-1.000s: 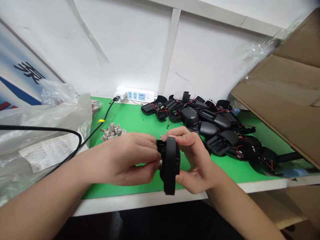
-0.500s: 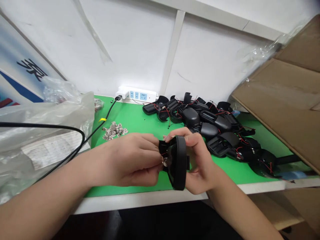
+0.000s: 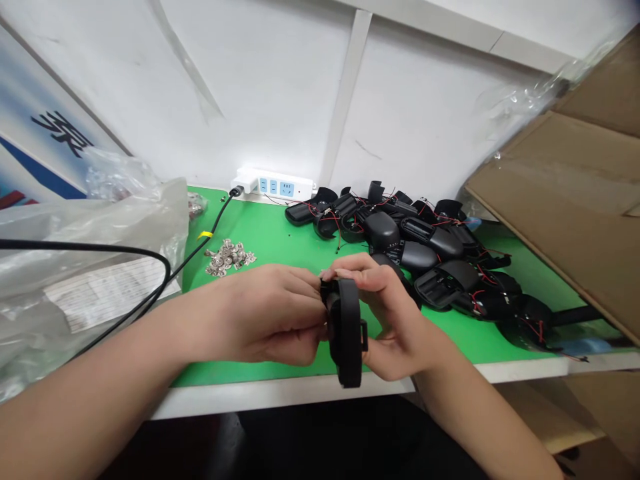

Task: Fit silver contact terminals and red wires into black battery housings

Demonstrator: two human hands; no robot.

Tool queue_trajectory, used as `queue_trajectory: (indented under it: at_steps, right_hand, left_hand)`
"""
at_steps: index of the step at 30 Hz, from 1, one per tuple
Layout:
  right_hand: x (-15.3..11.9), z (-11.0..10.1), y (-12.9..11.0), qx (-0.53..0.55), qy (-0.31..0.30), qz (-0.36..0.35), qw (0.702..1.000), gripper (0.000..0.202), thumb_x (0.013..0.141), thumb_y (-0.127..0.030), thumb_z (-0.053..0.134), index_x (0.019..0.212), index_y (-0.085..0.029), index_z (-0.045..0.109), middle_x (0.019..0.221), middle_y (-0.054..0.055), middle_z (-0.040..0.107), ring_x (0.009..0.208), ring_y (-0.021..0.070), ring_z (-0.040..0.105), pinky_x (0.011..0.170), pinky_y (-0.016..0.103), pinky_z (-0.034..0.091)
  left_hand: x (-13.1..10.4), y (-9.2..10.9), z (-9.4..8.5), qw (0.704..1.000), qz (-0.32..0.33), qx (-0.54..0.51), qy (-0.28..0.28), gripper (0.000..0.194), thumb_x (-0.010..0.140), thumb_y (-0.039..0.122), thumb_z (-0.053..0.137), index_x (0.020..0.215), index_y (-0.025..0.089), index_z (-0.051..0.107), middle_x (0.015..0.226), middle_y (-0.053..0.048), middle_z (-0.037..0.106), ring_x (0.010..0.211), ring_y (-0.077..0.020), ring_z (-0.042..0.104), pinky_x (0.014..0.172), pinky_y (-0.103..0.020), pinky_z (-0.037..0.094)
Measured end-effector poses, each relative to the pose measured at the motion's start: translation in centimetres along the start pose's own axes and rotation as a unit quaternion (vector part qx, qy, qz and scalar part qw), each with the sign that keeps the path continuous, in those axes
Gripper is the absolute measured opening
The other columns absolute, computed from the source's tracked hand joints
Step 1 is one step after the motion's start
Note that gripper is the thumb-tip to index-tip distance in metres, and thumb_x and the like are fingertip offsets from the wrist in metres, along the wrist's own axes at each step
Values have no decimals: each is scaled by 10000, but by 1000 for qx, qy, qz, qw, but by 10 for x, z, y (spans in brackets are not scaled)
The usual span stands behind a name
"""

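My right hand (image 3: 395, 320) holds a black plastic housing (image 3: 351, 333) on edge above the front of the bench, fingers over its top and thumb low on its near side. Closed in a pinch, my left hand (image 3: 285, 317) presses its fingertips into the open left side of this housing. A tiny metallic glint shows at those fingertips; most of the small metal piece there is hidden. Behind my left hand lies a heap of small silver metal pieces (image 3: 229, 257). To the right rests a pile of similar black housings (image 3: 417, 257) with thin red wires.
A white power strip (image 3: 285, 187) with a plugged-in black cable (image 3: 213, 233) sits against the wall. Clear plastic bags and a printed sheet (image 3: 105, 293) cover the left side. A cardboard box (image 3: 565, 167) leans in from the right over the green mat (image 3: 270, 240).
The housing has shifted slightly left and turned more edge-on. My left fingertips sit further into its opening, and the round metal piece seen there before is now mostly hidden.
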State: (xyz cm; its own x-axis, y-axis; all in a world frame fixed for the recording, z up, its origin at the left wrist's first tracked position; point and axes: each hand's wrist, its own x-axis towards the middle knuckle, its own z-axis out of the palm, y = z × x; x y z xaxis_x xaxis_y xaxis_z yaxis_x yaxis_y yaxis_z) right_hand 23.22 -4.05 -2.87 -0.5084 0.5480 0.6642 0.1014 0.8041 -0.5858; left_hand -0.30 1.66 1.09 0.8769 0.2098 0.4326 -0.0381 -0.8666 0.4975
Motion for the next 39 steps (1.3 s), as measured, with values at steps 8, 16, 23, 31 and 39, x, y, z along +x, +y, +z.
queue_trajectory:
  at_steps: [8,16,23,31,39]
  right_hand:
    - [-1,-3,-1,4,-22,7,1000,790,933,-291,783,1593,-329,351,1340,121,553,1295,281,568,1086,500,548]
    - [-3,-2,5,-1,15,25,1000,733,909,-247,798,1533,-346,426,1371,122,551,1344,292,558,1135,521,527]
    - [1,5,12,17,83,26,996,616,907,-314,815,1422,-336,478,1384,125,558,1345,296,574,1090,548,584]
    - [-3,21,20,96,141,101,980,570,935,-366,792,1406,-299,479,1385,122,552,1247,270,651,1042,512,619]
    - [-4,38,22,56,208,108,970,538,964,-341,746,1401,-319,431,1406,127,498,1294,263,597,1069,480,595]
  left_hand:
    - [2,-2,-9,990,-37,-97,-99,220,924,104,631,729,198,591,757,-17,663,739,-161,603,694,-277,483]
    - [5,1,-8,986,-117,-93,-71,202,886,144,624,687,171,602,683,-4,617,648,-130,519,651,-270,421]
    - [10,5,-9,944,-269,-185,46,211,857,300,630,760,149,740,667,-15,659,624,-139,560,575,-234,426]
    - [19,1,9,899,-345,-247,109,502,928,551,561,643,144,628,640,-42,613,557,-117,486,531,-242,356]
    - [23,6,11,904,-348,-190,159,534,945,604,560,678,143,596,607,9,448,579,-103,390,527,-239,243]
